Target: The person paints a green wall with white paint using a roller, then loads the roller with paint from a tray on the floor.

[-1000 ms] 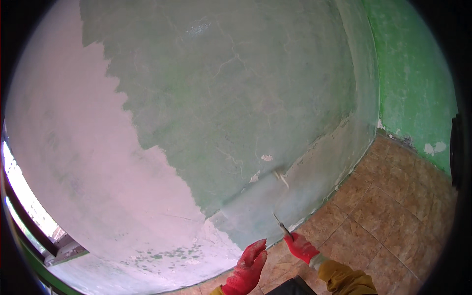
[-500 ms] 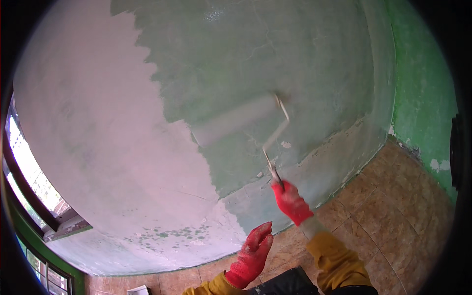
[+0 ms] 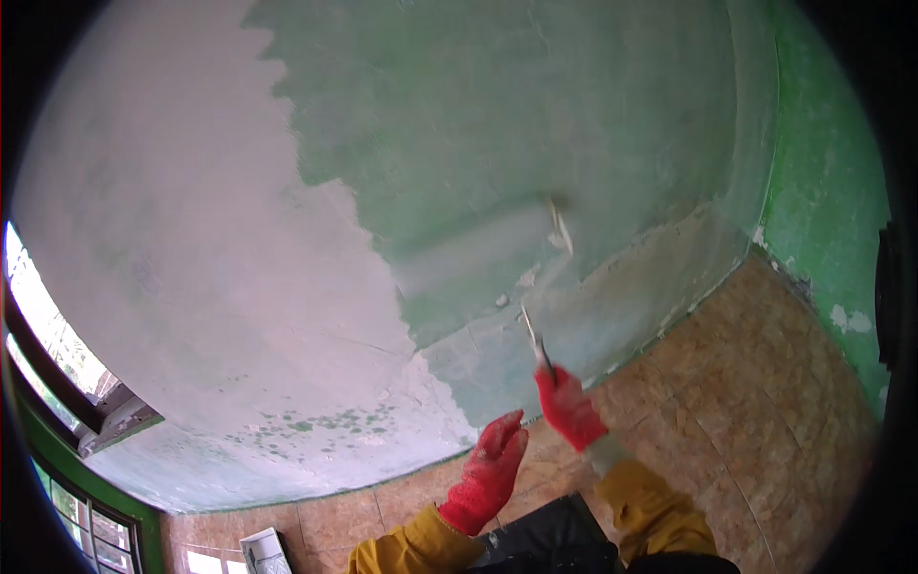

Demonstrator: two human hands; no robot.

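Observation:
A paint roller (image 3: 483, 236) with a bent metal frame lies against the green wall (image 3: 459, 105), its pale sleeve smeared by motion. My right hand (image 3: 572, 411), in a red glove, is closed round the roller's dark handle. Left of the roller, the wall carries a coat of whitish paint (image 3: 191, 268) with a jagged edge. My left hand (image 3: 486, 475), also red-gloved, is held low in front of the wall, holding nothing, its fingers stretched out.
Brown tiles cover the floor (image 3: 688, 402) along the wall's foot. A white paint tray (image 3: 265, 553) sits on the floor at lower left. On the left is a window (image 3: 57, 330); at right, a bright green side wall (image 3: 827, 182) with peeled patches.
The roller has come lower down the wall and slightly right, with my right hand a little lower. The view has tilted downward, so more of the tray shows. My left hand stays outstretched.

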